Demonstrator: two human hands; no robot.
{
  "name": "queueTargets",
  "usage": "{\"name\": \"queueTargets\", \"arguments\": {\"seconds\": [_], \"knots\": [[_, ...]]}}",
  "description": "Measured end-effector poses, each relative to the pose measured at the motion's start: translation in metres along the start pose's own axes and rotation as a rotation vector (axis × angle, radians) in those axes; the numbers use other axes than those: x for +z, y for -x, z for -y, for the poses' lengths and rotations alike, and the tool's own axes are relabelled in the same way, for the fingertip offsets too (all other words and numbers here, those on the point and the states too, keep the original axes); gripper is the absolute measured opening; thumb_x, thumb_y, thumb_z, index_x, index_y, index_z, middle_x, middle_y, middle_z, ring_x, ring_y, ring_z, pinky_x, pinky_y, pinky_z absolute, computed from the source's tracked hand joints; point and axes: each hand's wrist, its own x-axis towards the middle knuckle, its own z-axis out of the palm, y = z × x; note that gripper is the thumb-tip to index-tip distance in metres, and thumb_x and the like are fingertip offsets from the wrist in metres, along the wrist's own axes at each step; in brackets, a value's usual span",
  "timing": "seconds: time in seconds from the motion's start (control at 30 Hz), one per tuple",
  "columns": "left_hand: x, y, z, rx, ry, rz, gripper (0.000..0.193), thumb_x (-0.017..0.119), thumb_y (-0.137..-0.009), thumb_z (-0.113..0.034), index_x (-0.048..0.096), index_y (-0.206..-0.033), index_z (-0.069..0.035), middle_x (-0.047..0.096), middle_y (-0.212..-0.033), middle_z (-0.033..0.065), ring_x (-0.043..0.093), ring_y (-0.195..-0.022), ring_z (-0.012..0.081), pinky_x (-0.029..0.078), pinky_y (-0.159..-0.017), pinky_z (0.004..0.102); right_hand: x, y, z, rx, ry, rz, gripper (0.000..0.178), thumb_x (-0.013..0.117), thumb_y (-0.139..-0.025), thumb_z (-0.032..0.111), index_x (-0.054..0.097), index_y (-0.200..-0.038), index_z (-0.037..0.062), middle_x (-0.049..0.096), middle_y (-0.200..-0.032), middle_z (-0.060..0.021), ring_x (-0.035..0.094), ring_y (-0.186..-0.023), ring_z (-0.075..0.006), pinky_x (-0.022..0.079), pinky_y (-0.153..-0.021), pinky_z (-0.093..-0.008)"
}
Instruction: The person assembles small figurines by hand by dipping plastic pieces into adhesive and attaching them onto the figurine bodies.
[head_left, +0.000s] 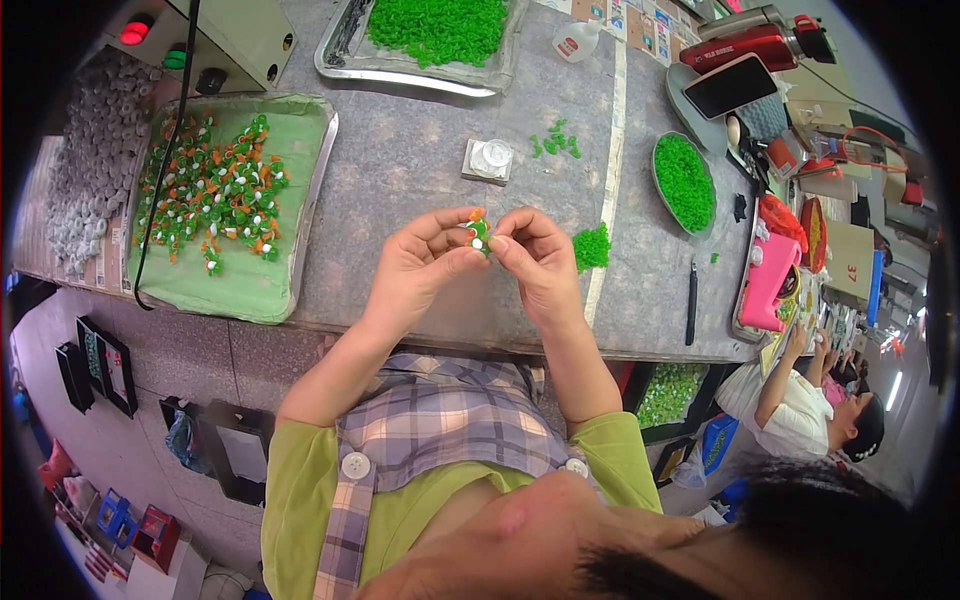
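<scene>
Between both hands, above the near part of the grey work table (400,150), is a small plastic figurine (478,230) in green, white and orange. My left hand (418,265) pinches it between thumb and fingers, with its orange end at the top. The thumb and forefinger of my right hand (543,265) close on the figurine's right side; any tiny part in that pinch is hidden. Just beyond the hands sits a small square block with a round white cap (490,158). Loose green pieces (556,140) lie to its right, and a green heap (592,247) is beside my right hand.
At left, a green-lined tray (290,270) holds many similar figurines, with a black cable (180,110) crossing it. A metal tray (400,80) of green parts stands at the back. On the right are a bowl (712,205) of green parts, a black pen-like tool (692,305) and a phone (730,86).
</scene>
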Motion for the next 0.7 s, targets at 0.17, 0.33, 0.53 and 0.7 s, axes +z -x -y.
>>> {"name": "queueTargets", "arguments": {"seconds": [0.17, 0.33, 0.53, 0.7], "knots": [[0.001, 0.000, 0.000, 0.006, -0.006, -0.001, 0.038, 0.060, -0.077, -0.003, 0.048, -0.113, 0.002, 0.059, -0.091, 0.0071, 0.056, -0.084, 0.0109, 0.045, -0.077, 0.0229, 0.001, 0.000, -0.001, -0.006, -0.016, -0.009, 0.007, 0.057, -0.081, 0.007, 0.053, -0.084, 0.0034, 0.054, -0.077, 0.0013, 0.049, -0.070, -0.0036, 0.039, -0.062, -0.0168], [0.002, 0.002, 0.007, 0.094, -0.074, -0.027, 0.036, 0.061, -0.077, -0.003, 0.050, -0.111, 0.002, 0.060, -0.094, 0.0079, 0.056, -0.088, 0.0114, 0.044, -0.078, 0.0225, 0.001, 0.001, -0.004, -0.087, 0.051, -0.015, 0.008, 0.057, -0.081, 0.007, 0.052, -0.085, 0.0023, 0.055, -0.078, -0.0001, 0.050, -0.070, -0.0047, 0.040, -0.063, -0.0176], [0.005, 0.003, 0.009, 0.141, -0.251, -0.089, 0.034, 0.061, -0.077, -0.005, 0.052, -0.109, 0.001, 0.061, -0.092, 0.0071, 0.057, -0.084, 0.0100, 0.046, -0.073, 0.0223, 0.001, 0.003, -0.006, -0.115, 0.156, -0.047, 0.008, 0.057, -0.081, 0.008, 0.052, -0.084, 0.0023, 0.054, -0.076, 0.0008, 0.048, -0.067, -0.0035, 0.038, -0.060, -0.0169], [0.004, 0.002, 0.010, 0.134, -0.323, -0.090, 0.034, 0.063, -0.077, -0.007, 0.054, -0.109, 0.000, 0.062, -0.089, 0.0066, 0.058, -0.080, 0.0087, 0.046, -0.070, 0.0208, 0.000, 0.003, -0.004, -0.105, 0.219, -0.069, 0.007, 0.057, -0.080, 0.008, 0.052, -0.082, 0.0026, 0.052, -0.073, 0.0024, 0.045, -0.064, -0.0024, 0.035, -0.058, -0.0165]]}}
